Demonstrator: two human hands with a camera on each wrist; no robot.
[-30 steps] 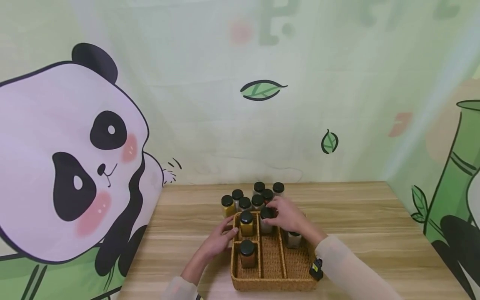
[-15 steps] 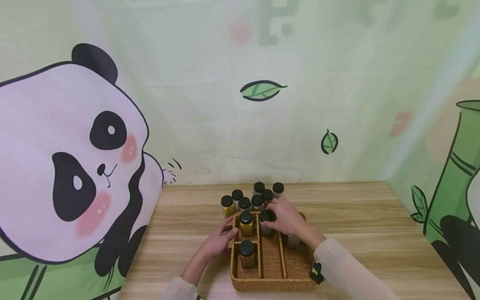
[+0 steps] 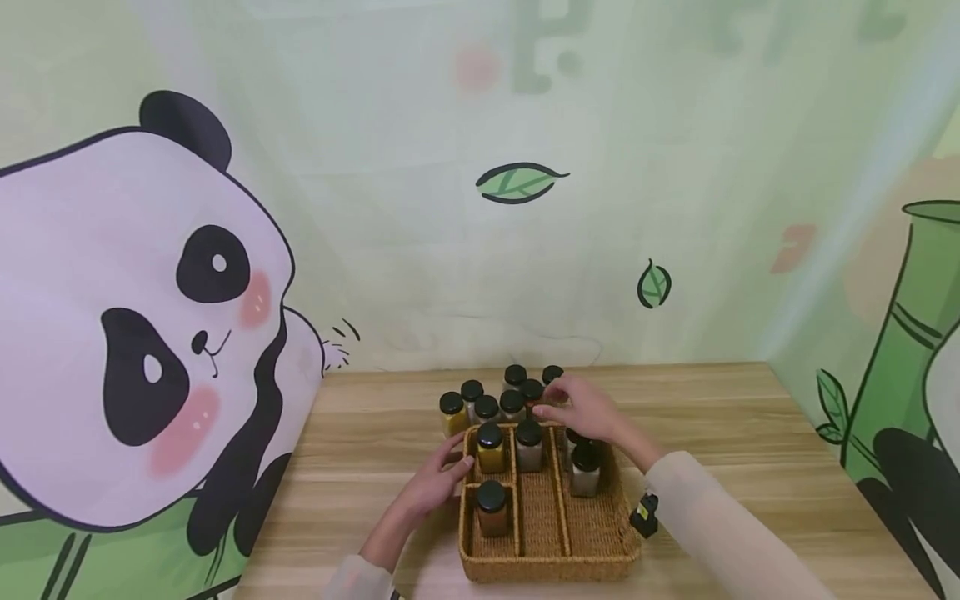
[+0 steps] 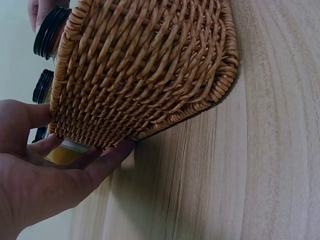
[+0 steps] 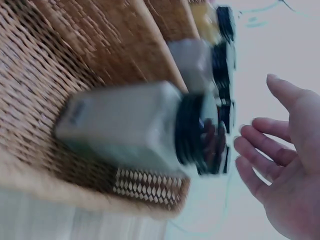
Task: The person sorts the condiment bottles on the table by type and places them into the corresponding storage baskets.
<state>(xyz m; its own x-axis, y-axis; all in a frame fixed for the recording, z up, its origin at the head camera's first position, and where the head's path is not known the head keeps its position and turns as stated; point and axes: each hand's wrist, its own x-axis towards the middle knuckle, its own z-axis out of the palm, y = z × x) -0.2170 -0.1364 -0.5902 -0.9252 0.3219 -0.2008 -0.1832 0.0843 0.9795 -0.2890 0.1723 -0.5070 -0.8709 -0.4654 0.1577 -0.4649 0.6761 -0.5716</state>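
My left hand (image 3: 433, 479) holds the back left corner of a wicker basket (image 3: 551, 570), its thumb at the rim and its fingers round the outer wall (image 4: 135, 75). My right hand (image 3: 585, 410) hovers above the basket's back right part, holding nothing; its fingers (image 5: 260, 155) are spread and loosely bent. A black-lidded spice jar (image 3: 529, 446) stands in the middle compartment. Yellow (image 3: 491, 450) and brown (image 3: 492, 510) spice jars stand in the two left compartments. The right compartment holds a pale-filled jar (image 3: 585, 471) with another partly hidden behind it.
Several more black-lidded jars stand close together behind the basket, including a yellow one (image 3: 453, 414) at the left and one with red contents (image 3: 531, 396) near my right fingers. A printed panda cloth (image 3: 420, 208) hangs behind the wooden table (image 3: 360, 433).
My right hand has let go of the jar in the middle compartment and moved right, which uncovers the jars in the right compartment. The left hand stays at the basket's corner.
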